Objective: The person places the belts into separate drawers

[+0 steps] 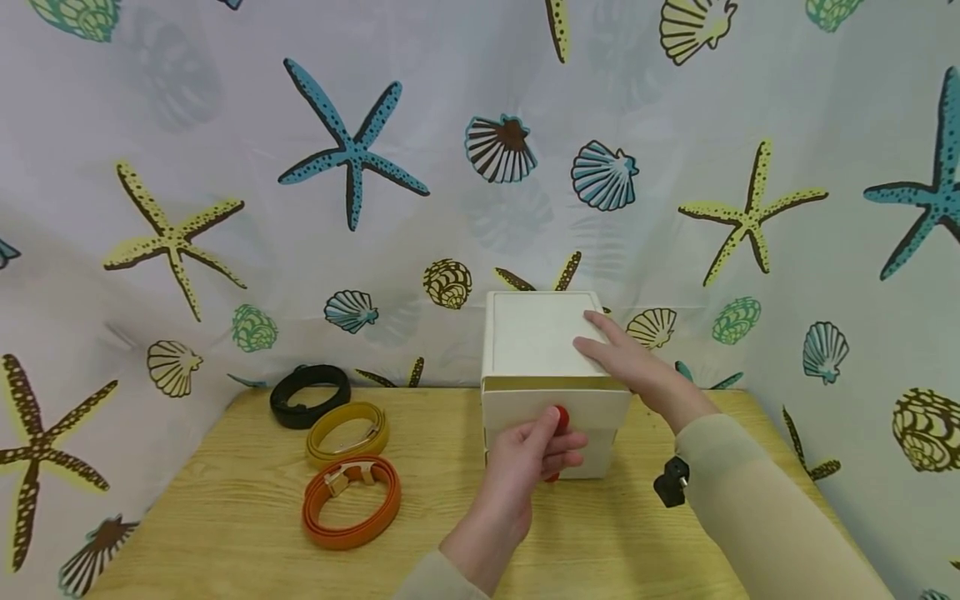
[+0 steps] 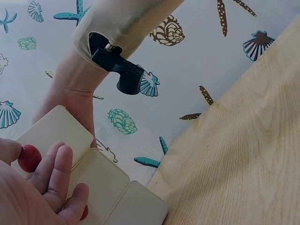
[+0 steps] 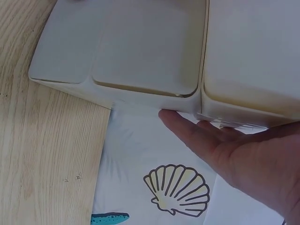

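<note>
A small white drawer box stands on the table, with red round knobs on its drawer fronts. Its top drawer juts forward slightly, leaving a narrow gap under the box's top. My left hand pinches the upper red knob between thumb and fingers, the other fingers spread in front of the lower drawers. Part of a lower red knob shows behind a finger. My right hand rests against the right side of the box, two fingers extended over its top edge. In the right wrist view its digits lie straight along the box's side.
Left of the box, three coiled belts lie on the wooden table: a black belt, a yellow belt and an orange belt. A white curtain printed with starfish and shells surrounds the table at the back and sides.
</note>
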`<state>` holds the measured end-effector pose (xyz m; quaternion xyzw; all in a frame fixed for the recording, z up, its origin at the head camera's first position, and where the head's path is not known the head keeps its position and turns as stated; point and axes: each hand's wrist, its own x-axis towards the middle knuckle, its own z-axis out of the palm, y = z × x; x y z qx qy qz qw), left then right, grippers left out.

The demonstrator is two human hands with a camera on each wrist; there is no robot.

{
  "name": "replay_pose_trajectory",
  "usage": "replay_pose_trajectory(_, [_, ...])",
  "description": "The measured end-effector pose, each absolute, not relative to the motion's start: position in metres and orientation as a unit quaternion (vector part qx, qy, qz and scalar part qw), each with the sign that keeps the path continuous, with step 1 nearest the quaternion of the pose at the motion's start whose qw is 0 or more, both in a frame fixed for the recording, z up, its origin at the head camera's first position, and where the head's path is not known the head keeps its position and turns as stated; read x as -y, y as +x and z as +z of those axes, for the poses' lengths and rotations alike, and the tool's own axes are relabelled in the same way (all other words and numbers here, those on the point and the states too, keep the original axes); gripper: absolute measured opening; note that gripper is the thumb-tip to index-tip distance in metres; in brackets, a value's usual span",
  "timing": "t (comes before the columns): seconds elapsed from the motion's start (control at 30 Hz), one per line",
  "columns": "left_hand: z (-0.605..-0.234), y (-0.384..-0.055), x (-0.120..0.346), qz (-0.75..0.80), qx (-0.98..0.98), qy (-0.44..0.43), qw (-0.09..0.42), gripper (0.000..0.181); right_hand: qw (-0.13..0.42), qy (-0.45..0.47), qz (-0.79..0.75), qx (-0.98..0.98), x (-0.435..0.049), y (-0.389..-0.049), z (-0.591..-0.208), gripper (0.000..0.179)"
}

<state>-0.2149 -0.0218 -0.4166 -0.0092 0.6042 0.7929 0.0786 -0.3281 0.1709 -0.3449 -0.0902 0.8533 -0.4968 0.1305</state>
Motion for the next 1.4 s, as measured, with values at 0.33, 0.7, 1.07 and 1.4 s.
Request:
replay_pose_trajectory(0.33, [-0.42,-0.207,0.019,0.81,-0.582,-0.009,0.068,0.047,0.122,-0.095,-0.498,-0.853,-0.171,-0.33,-0.347,0.079])
replay_pose_trajectory(0.7, [-0.422,-0.198,0.019,0.81,-0.582,-0.005,0.073,0.047,0.129,-0.093,-0.512,-0.844,-0.17,-0.328,-0.346,0.077])
replay_pose_trajectory(1.07, [-0.422,-0.195,0.022,0.812,-0.579,-0.004,0.077,0.045,0.126,-0.058,-0.548,-0.825,-0.168,-0.33,-0.352,0.076])
replay_pose_trajectory(1.4, [-0.42,-0.201,0.024,0.809,-0.582,-0.001,0.081,0.046,0.119,-0.045,-0.545,-0.829,-0.164,-0.33,-0.351,0.076])
